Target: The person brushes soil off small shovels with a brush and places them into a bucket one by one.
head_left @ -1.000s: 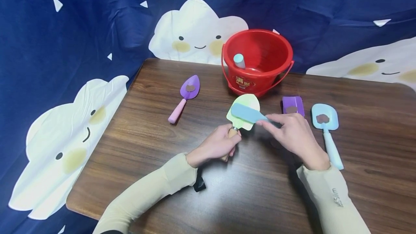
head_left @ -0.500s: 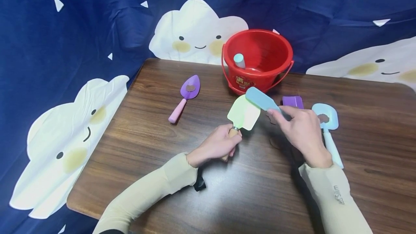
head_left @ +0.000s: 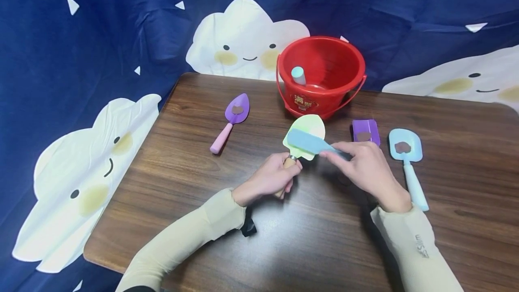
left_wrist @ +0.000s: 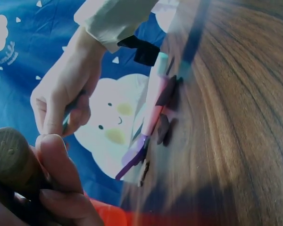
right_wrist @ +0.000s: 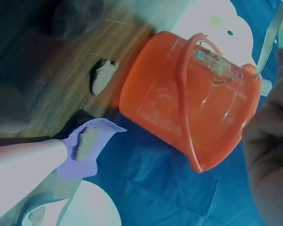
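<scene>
Fingers of my left hand [head_left: 275, 175] are wrapped round the wooden handle [left_wrist: 9, 153] of a green hand trowel [head_left: 314, 125], held above the table with its blade pointing away. My right hand [head_left: 366, 166] pinches the narrow end of a flat light-blue strip [head_left: 306, 140]; its rounded end lies over the trowel blade and covers part of it. Whether the strip is stiff or soft, I cannot tell. Behind the blade stands a red bucket [head_left: 300, 102] with a pale-blue cylindrical end [head_left: 298, 75] sticking up inside.
Left lies a purple trowel [head_left: 242, 101] with a pink handle. A purple shovel [head_left: 366, 125], partly hidden by my right hand, and a light-blue shovel [head_left: 413, 184] lie right. All three bear brown pieces. Another brown piece [right_wrist: 104, 77] lies on the table near the bucket.
The right hand drew the blue strip up and right to the blade's far edge, then brought it back left across the blade. The left hand has tilted the trowel slightly.
</scene>
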Motion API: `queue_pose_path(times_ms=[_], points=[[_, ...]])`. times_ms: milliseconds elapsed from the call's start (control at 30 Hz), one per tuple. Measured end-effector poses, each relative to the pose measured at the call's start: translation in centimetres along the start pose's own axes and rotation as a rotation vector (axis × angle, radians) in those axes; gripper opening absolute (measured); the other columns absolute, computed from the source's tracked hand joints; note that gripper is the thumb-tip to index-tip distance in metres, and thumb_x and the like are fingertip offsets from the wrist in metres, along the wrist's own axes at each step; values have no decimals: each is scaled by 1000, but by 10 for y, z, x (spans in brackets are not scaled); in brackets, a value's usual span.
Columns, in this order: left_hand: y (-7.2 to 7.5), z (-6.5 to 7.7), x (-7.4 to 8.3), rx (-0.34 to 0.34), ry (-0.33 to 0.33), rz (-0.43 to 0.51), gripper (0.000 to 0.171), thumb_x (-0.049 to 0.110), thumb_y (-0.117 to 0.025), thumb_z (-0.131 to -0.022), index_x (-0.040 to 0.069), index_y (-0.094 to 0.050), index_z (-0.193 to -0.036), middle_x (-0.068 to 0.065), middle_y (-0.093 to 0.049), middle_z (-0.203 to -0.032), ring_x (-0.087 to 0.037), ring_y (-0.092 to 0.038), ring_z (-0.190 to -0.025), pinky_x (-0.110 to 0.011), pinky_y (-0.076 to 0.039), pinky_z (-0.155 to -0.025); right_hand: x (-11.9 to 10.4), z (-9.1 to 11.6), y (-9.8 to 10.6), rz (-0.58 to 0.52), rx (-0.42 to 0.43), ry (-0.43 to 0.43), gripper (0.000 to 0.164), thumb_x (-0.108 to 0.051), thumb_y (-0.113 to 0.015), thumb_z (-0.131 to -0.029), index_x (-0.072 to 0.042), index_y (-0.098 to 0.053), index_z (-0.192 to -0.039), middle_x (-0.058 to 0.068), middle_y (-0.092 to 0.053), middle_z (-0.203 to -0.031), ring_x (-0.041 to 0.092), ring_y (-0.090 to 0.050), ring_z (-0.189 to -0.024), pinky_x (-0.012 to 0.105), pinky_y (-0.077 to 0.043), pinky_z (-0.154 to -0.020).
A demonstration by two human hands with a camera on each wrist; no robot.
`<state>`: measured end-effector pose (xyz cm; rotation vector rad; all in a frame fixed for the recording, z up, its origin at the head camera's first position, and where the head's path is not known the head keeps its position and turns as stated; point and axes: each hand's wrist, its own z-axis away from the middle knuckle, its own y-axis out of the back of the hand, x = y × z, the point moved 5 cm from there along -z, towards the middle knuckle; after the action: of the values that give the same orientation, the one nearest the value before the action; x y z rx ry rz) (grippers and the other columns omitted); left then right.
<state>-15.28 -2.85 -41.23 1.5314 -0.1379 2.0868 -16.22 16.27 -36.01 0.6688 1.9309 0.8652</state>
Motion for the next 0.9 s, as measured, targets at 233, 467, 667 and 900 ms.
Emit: queue_pose_path(times_ms=[233, 467, 667, 900], points=[[4, 1, -1, 9, 11, -40, 11, 23, -54, -94, 12, -57, -93, -3, -50, -47, -13, -49, -32, -34, -50, -36, 15, 2, 10, 119, 158, -102, 26, -27, -78, -79, -6, -74, -93, 6, -65, -59, 19, -50, -49, 30, -36, -45], [2, 1, -3, -18, 19, -40, 18, 20, -53, -95, 5, -59, -103, -3, -50, -48, -14, -49, -32, -34, -50, -36, 15, 3, 15, 126, 248, -123, 24, -27, -78, -80, -6, -74, -91, 9, -64, -58, 23, -50, -48, 30, -32, -44], [2, 2, -2, -18, 7, -45, 19, 19, -52, -94, 5, -59, -105, -3, -50, -48, -16, -49, -33, -30, -47, -35, 2, 3, 6, 31, 139, 37, 22, -20, -82, -75, -8, -75, -92, 1, -69, -67, 9, -48, -52, 18, -37, -49], [2, 0, -1, -20, -16, -24, 13, 20, -53, -94, 8, -57, -95, -3, -49, -47, -15, -49, -32, -30, -46, -35, -4, 1, -5, -2, -64, 25, 18, -23, -79, -79, -14, -75, -93, -9, -58, -60, 5, -42, -51, 21, -36, -49]])
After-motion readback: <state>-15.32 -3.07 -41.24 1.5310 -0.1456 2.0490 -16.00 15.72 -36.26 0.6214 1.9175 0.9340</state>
